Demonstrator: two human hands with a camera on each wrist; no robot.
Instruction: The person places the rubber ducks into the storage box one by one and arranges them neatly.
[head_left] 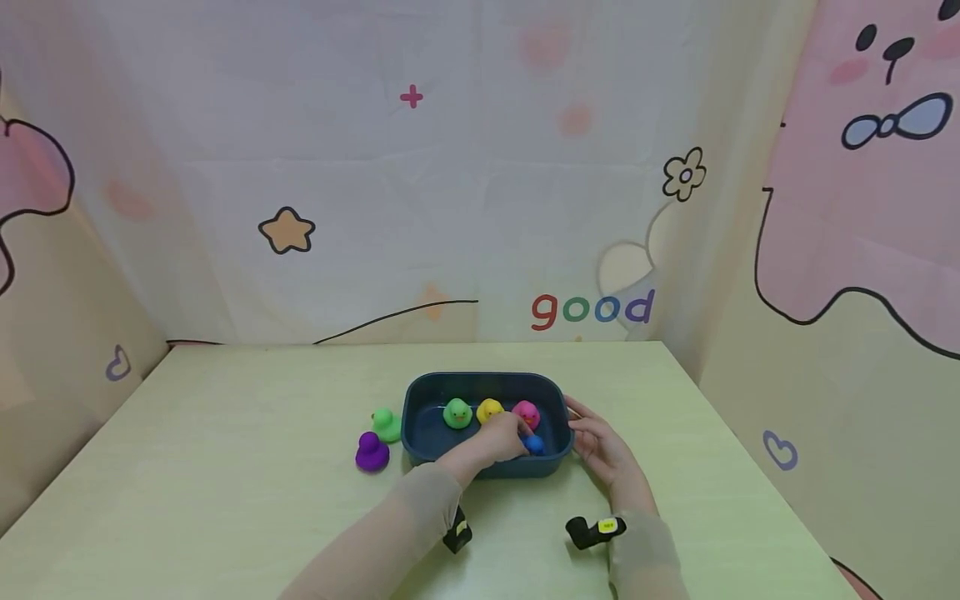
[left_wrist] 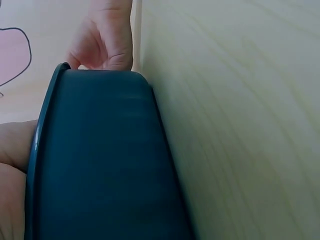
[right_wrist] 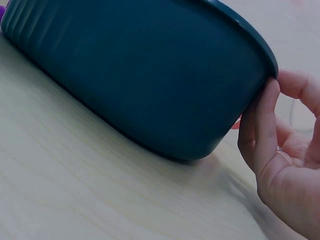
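My left hand (head_left: 498,437) reaches over the near rim of a dark blue plastic bin (head_left: 429,446), its fingers and thumb around a blue rubber duck (head_left: 535,445) inside. In the left wrist view the bin's side wall (left_wrist: 100,155) hides most of that hand and the duck. Behind it in the bin sit a green duck (head_left: 457,414), a yellow duck (head_left: 489,409), partly covered by the hand, and a pink duck (head_left: 527,413). At the bin's right end, the extended fingers of my right hand (head_left: 606,450) touch the outside, right at the rim in the right wrist view.
Left of the bin, a light green duck (head_left: 387,426) and a purple duck (head_left: 372,453) stand on the pale wood-grain table (head_left: 247,467). A printed cloth backdrop (head_left: 360,175) rises behind and along both sides of the table.
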